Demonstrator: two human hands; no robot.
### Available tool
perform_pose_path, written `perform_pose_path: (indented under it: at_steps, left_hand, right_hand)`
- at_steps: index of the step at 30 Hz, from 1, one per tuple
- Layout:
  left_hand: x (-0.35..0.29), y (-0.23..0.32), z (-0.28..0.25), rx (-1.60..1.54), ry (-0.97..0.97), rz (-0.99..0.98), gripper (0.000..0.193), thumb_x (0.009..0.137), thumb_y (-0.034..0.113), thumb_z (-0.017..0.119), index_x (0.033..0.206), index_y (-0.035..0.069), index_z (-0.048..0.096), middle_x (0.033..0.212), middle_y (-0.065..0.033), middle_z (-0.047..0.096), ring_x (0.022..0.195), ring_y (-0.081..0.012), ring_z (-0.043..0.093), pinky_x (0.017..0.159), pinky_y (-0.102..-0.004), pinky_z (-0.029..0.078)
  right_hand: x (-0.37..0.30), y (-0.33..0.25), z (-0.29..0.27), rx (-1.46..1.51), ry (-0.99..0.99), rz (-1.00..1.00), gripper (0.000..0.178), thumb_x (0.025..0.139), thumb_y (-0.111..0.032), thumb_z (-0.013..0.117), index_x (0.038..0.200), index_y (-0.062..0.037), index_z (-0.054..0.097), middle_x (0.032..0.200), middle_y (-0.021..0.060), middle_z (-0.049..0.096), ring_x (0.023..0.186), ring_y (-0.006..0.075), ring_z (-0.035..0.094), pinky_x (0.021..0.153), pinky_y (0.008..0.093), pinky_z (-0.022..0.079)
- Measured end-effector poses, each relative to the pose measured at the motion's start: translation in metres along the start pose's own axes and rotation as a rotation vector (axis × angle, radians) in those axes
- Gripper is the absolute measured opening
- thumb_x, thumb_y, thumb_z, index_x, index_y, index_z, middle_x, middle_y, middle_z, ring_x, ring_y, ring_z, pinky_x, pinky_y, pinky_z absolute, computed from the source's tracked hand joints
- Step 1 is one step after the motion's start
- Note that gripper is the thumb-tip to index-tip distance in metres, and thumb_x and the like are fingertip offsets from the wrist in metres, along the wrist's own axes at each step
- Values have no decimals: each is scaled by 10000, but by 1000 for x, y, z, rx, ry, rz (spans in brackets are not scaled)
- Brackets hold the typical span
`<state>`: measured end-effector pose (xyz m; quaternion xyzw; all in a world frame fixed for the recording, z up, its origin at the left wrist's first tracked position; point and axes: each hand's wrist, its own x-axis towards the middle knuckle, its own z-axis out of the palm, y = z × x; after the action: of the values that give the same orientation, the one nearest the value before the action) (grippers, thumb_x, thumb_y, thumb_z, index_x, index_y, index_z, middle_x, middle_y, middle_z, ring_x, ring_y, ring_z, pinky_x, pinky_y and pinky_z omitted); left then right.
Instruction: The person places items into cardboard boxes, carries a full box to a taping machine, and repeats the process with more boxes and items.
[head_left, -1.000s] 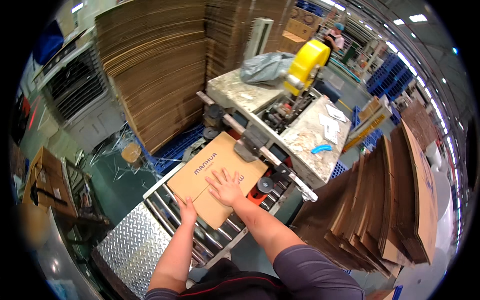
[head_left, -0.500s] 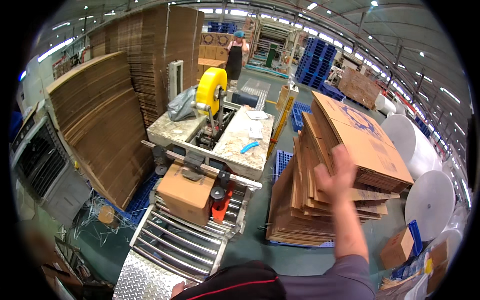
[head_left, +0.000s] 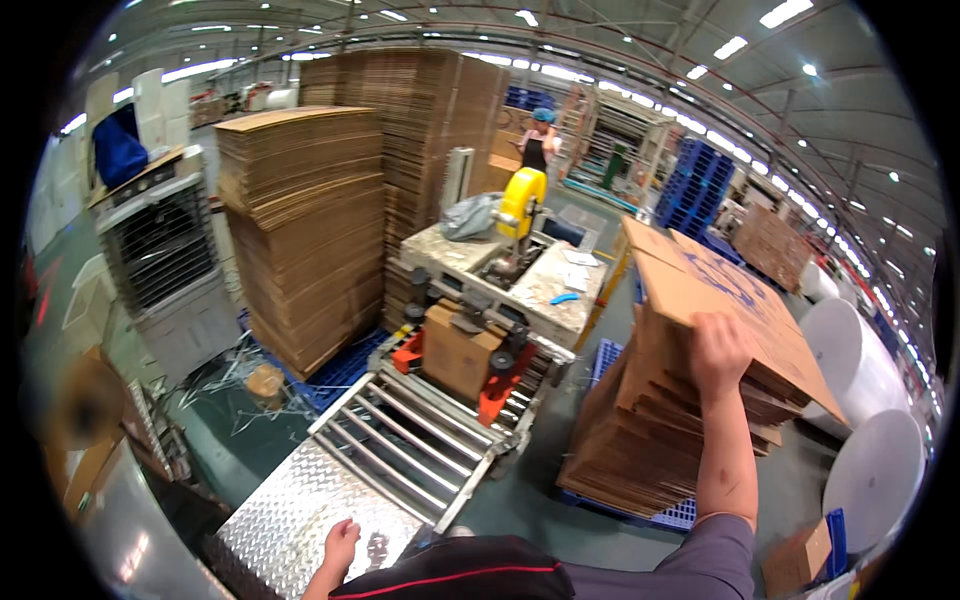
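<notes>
Over on the left I see one grey cooler (head_left: 165, 265), then one high stack of flat cardboard (head_left: 310, 250), with more cardboard (head_left: 420, 135) piled behind it. The left hand (head_left: 342, 545) is loosely half-curled and empty as far as I can see, over one ridged metal plate (head_left: 285, 515); I can't tell whether they touch. Next come the rollers of a conveyor (head_left: 470, 488), and one brown box (head_left: 455, 360) standing between two orange guides (head_left: 506, 388). Past it, one yellow wheel (head_left: 522, 202) rises above the pale surface (head_left: 545, 303), where one blue strip (head_left: 564, 298) lies. One co-worker (head_left: 537, 150) in a blue cap stands farther back.

To the right, the right hand (head_left: 720, 350) is closed over the near edge of one cardboard sheet (head_left: 745, 305). That sheet sits on top of an uneven pile (head_left: 640, 425) on a blue pallet (head_left: 680, 515), printed face upward, its long axis slanting from far left to near right. Beyond the pile stand two big white rolls (head_left: 876, 465) close by, with smaller-looking ones behind.
</notes>
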<state>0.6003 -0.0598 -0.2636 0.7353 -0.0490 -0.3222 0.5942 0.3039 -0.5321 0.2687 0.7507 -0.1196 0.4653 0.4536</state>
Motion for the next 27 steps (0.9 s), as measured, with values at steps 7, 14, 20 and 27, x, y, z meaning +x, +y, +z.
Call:
perform_pose_path:
  at_steps: [7,14,20,27]
  left_hand:
    - [-125,132,-10,701,223,691,1172,722,384,857,1536,-65,142,1586,-298,198,1484,-482,134,1207,-515,153]
    - [-255,118,-122,802,875,614,406,696,288,860,916,64,603,870,-130,626,836,-361,608,723,-454,468]
    - [-281,176,-108,1270,838,588,281,709,206,798,795,108,549,761,-66,604,745,-292,631,697,-432,502]
    - [-291,150,-54,1588,982,621,512,847,475,684,1277,213,593,1500,6,479,1297,-208,475,1009,-432,342]
  right_hand:
    - [148,-219,-122,767,366,-551,265,749,-252,667,628,-157,451,592,-32,396,555,124,482,506,255,354]
    - [94,-306,13,1901,-21,415,462,725,-440,870,787,-39,649,694,30,625,633,154,609,581,301,485]
    - [46,-409,22,1390,26,-417,749,727,-355,834,1358,-97,523,1276,153,591,1138,325,600,1018,429,451]
    - [86,-442,9,1298,-936,-934,641,913,-619,522,1222,-61,583,1024,205,716,998,398,673,868,487,516]
